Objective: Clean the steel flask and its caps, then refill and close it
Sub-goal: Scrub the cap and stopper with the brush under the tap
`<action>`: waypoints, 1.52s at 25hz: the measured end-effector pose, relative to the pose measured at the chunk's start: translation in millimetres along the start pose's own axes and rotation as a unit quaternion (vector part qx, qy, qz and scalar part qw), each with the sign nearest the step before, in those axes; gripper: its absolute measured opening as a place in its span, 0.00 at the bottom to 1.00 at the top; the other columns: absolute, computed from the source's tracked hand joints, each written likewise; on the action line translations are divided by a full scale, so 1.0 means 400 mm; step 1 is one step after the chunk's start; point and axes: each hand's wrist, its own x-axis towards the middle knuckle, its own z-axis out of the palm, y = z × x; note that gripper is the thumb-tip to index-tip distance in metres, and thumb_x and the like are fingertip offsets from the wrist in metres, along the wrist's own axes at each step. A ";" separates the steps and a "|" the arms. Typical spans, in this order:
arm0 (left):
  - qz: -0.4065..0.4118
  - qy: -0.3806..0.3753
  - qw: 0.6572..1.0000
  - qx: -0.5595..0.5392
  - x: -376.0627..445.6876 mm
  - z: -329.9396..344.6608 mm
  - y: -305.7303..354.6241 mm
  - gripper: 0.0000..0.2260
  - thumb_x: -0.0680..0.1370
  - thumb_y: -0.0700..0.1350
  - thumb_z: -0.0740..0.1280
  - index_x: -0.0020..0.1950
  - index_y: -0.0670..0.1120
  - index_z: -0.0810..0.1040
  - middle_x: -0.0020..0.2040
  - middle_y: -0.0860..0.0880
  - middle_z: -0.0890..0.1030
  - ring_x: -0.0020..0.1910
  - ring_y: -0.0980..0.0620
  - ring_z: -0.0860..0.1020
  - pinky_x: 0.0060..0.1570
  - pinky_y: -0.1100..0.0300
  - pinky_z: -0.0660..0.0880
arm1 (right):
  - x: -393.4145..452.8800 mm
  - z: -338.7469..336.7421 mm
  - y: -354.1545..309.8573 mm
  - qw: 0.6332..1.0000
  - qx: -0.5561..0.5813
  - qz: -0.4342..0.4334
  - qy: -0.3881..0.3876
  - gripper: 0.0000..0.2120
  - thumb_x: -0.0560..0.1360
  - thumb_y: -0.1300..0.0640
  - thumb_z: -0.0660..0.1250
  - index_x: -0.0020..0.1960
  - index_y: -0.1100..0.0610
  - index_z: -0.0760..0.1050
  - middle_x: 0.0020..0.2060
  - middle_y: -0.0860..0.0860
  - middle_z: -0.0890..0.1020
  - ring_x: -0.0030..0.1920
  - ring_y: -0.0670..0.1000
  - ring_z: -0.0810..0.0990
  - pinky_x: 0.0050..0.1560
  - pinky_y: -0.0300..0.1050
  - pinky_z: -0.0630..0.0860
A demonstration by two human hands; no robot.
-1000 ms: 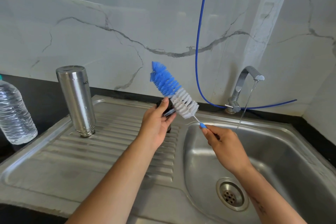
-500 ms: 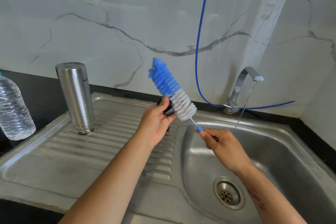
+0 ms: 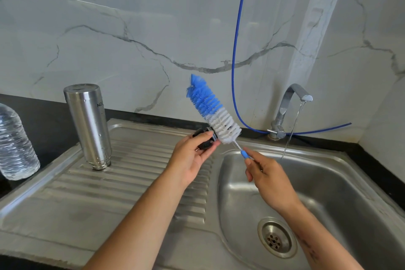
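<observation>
The left hand has its grip curled round a small black cap, thumb on top and fingers beneath, holding it up over the ribbed draining board just left of the basin. The right hand pinches the blue handle of a bottle brush between thumb and fingers, low down near where the wire stem begins. The brush's long axis runs up and to the left from that hand, so its white lower bristles lie against the cap while the blue tip points toward the marble wall. The cap thus sits just beside the brush head, on the left hand's side, and scrubbing it would seem to call for sliding or turning the brush along that slanted line. The steel flask stands mouth-down on the draining board of the sink, well apart to the left and nearer the left arm. A plastic water bottle rests on the dark surface beyond it. A thin stream runs from the tap into the basin.
</observation>
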 end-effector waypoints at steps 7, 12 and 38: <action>0.095 0.048 0.991 -0.078 0.016 -0.034 0.049 0.05 0.78 0.34 0.70 0.54 0.37 0.81 0.48 0.42 0.87 0.49 0.48 0.86 0.47 0.55 0.85 | -0.013 -0.012 -0.027 0.994 -0.034 -0.014 -0.103 0.12 0.84 0.57 0.63 0.58 0.46 0.84 0.27 0.43 0.64 0.30 0.44 0.60 0.31 0.34 0.62; 0.051 -0.029 0.998 0.035 -0.008 0.009 0.002 0.08 0.78 0.32 0.68 0.57 0.36 0.81 0.50 0.42 0.87 0.50 0.48 0.86 0.55 0.54 0.83 | -0.001 -0.021 -0.017 0.998 -0.051 -0.013 -0.033 0.14 0.83 0.54 0.64 0.67 0.46 0.80 0.30 0.45 0.66 0.34 0.45 0.65 0.35 0.36 0.65; 0.026 -0.018 0.983 0.183 0.001 0.002 -0.026 0.10 0.74 0.34 0.76 0.51 0.38 0.78 0.44 0.43 0.83 0.46 0.48 0.84 0.53 0.53 0.83 | -0.006 -0.018 -0.006 0.999 0.043 0.001 0.022 0.15 0.84 0.55 0.63 0.52 0.34 0.78 0.28 0.45 0.67 0.31 0.45 0.64 0.33 0.35 0.63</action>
